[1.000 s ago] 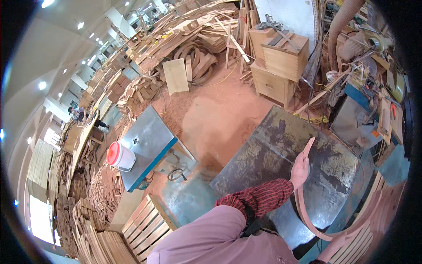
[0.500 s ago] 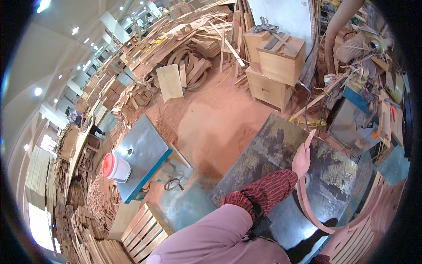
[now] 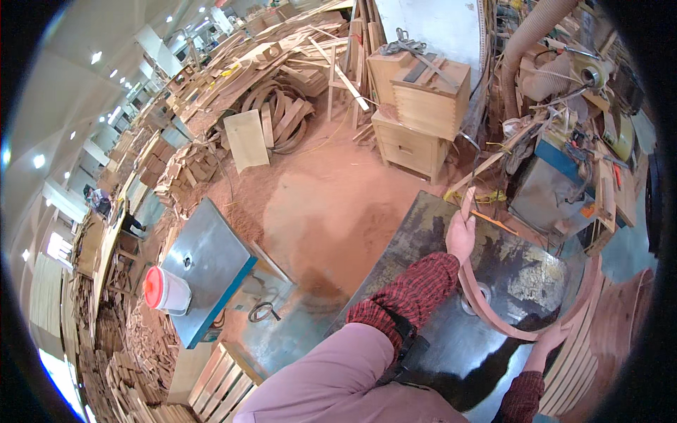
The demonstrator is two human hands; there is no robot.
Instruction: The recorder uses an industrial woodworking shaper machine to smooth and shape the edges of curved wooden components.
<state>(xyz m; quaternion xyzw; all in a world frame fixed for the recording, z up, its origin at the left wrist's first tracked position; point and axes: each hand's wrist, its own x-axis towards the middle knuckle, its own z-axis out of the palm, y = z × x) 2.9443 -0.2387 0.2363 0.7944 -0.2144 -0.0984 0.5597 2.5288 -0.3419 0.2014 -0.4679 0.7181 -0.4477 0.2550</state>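
A curved wooden strip (image 3: 495,321), bent like a U, lies over a worn metal machine table (image 3: 377,285). Its near arm is gripped by my left hand (image 3: 462,238), fingers closed, with the strip's end poking out beyond them. At the bottom of the curve my right hand (image 3: 551,340) is closed on the same strip, though its fingers are partly hidden. Beside the strip, inside the curve, a round metal fitting (image 3: 482,290) shows in the tabletop. A thin orange strip (image 3: 495,223) lies along the table's far part, just past my left hand.
Slatted curved wooden pieces (image 3: 620,317) are stacked at the right. To the left stands a blue-edged metal table (image 3: 211,247) carrying a white bucket (image 3: 169,291) with a red lid. Wooden cabinets (image 3: 410,144) stand ahead, and sawdust (image 3: 317,204) covers the floor.
My right hand has come in from the lower right and taken hold of the curved strip. The strip's far side has swung up and the whole view has shifted slightly.
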